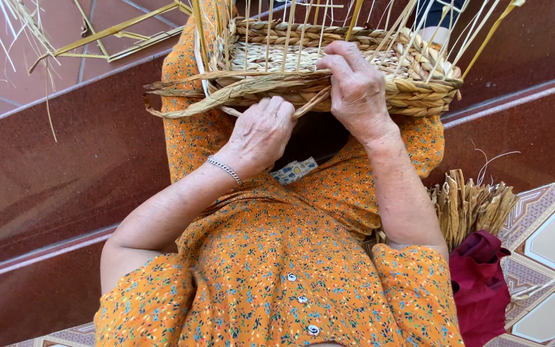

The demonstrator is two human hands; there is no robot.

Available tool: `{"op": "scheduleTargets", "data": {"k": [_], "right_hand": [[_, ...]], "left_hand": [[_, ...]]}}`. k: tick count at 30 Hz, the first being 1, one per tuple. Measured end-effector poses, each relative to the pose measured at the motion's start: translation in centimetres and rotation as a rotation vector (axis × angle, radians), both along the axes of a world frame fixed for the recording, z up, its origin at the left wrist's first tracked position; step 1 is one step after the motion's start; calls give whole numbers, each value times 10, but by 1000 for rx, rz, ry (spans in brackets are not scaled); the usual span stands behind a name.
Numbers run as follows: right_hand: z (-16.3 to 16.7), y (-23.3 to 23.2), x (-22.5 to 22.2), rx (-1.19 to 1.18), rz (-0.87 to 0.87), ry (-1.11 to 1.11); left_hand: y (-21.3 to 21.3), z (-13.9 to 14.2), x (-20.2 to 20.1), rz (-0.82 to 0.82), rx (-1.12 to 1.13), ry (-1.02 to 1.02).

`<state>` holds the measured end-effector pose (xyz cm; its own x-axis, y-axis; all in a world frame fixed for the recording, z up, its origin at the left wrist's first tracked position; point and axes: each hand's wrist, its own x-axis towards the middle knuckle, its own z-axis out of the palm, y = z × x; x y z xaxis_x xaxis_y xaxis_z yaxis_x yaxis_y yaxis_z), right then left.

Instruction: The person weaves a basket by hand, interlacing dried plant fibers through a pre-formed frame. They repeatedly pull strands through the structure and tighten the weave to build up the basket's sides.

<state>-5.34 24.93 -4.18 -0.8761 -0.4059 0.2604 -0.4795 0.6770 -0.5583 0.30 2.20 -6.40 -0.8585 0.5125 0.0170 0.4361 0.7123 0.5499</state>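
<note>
The basket (354, 71) rests on your lap, straight ahead of you. Your left hand (261, 132) sits at its near edge, touching a flat strand (226, 90) that runs out to the left along the rim. Your right hand (356, 90) lies on top of the rim, just beside the left. A bundle of straw (470, 202) lies at your right, with a cloth (480, 283) nearer you, touching it.

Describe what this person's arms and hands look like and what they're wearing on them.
Both arms are bare from short sleeves of an orange dress printed with small multicoloured flowers and buttoned down the front. The left hand has a silver chain bracelet at the wrist. The right hand wears no visible jewellery or glove.
</note>
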Motion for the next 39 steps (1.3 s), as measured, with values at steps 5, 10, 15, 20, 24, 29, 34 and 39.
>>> {"op": "scheduleTargets", "data": {"k": [5, 10, 15, 20, 24, 29, 34, 39], "right_hand": [[0, 7, -6, -35, 25, -63], [-3, 10, -4, -66, 17, -72], [2, 7, -6, -60, 38, -70], [20, 17, -7, -129, 124, -295], [13, 9, -3, -4, 61, -154], [0, 4, 0, -176, -75, -179], [5, 8, 1, -160, -74, -272], [10, 4, 0, -144, -62, -225]], "left_hand": [[-10, 35, -29, 41, 43, -350], [-48, 71, -52, 14, -180, -112], [-71, 86, -58, 82, -130, 76], [-65, 80, -74, 204, -241, 254], [-55, 86, -74, 277, -279, 615], [-20, 94, -43, -13, -25, 705], [37, 56, -69, 45, 42, 41], [65, 22, -121, 123, -146, -230]]}}
